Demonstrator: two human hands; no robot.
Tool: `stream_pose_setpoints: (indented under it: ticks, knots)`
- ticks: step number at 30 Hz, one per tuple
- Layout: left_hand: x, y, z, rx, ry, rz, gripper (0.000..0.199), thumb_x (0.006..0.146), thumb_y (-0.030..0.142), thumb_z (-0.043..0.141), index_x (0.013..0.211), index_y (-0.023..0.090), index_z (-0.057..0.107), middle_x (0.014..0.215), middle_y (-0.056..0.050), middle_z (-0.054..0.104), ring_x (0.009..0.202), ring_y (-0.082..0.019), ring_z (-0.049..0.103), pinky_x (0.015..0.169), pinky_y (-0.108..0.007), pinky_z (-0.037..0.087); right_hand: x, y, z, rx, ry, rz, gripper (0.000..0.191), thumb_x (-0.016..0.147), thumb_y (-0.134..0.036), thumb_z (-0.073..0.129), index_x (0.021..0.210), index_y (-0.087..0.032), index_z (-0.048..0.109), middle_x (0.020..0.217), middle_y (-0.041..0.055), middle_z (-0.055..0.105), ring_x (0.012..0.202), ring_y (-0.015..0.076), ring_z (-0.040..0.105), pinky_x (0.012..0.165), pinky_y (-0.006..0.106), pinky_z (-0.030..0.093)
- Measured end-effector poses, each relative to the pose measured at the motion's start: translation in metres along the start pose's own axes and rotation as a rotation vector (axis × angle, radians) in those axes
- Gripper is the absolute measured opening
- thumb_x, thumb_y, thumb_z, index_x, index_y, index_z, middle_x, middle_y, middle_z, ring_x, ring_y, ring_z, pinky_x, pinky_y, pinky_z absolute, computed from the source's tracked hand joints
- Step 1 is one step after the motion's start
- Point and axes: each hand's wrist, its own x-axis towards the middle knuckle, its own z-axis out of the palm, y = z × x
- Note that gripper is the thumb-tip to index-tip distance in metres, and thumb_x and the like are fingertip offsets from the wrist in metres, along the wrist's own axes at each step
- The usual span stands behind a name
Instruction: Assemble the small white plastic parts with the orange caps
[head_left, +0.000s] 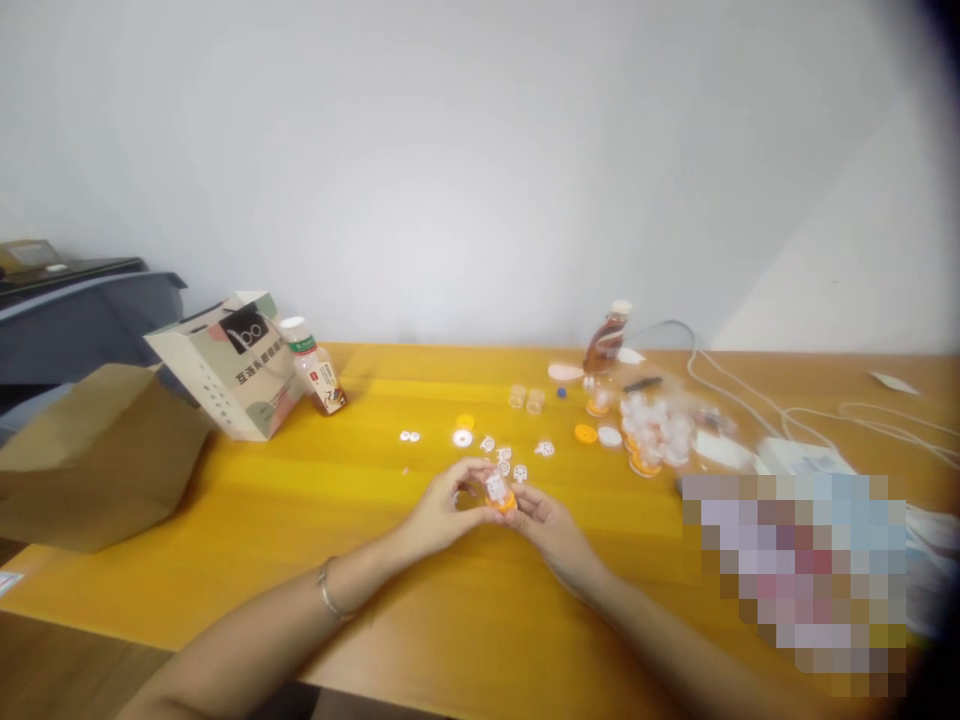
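Between my hands, above the front middle of the table, is a small clear container with an orange base (498,490). My left hand (455,500) grips it from the left with thumb and fingers, and my right hand (546,520) pinches it near the orange base. Some white pieces show inside the clear part. Just beyond my fingers lie several small white cut-out parts (520,473). A white disc (462,438) and an orange disc (466,422) lie behind them, with two tiny white rings (409,436) to the left.
A heap of clear and orange containers (656,430) lies at right, near a dark drink bottle (607,340) and white cables (720,370). At left stand a labelled bottle (319,375), a printed paper bag (251,375) and a brown bag (112,455). Two clear cups (535,401) stand mid-table.
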Motion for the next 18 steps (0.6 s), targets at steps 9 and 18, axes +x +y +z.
stream_pose_setpoints:
  ticks: [9,18]
  knots:
    - [0.001,0.003,0.004,-0.279,-0.075,-0.041,0.042,0.067,0.026,0.066,0.104,0.017,0.047,0.1,-0.007,0.053,0.092,-0.017,0.05,0.083,-0.032,0.038,-0.006,0.004,0.005,0.182,0.063,-0.048,0.039,0.069,-0.037,0.064,0.086,-0.026,0.031,0.074,-0.0023,0.065,0.07,0.0143,0.06,0.077,0.035,0.04]
    - [-0.003,0.011,0.001,-0.247,-0.173,0.034,0.054,0.074,0.026,0.059,0.122,0.022,0.034,0.111,-0.009,0.049,0.099,-0.019,0.048,0.088,-0.035,0.037,-0.007,-0.005,0.001,0.289,-0.074,0.077,0.032,0.071,-0.035,0.061,0.098,-0.026,0.045,0.094,0.0016,0.061,0.077,0.013,0.058,0.077,0.031,0.042]
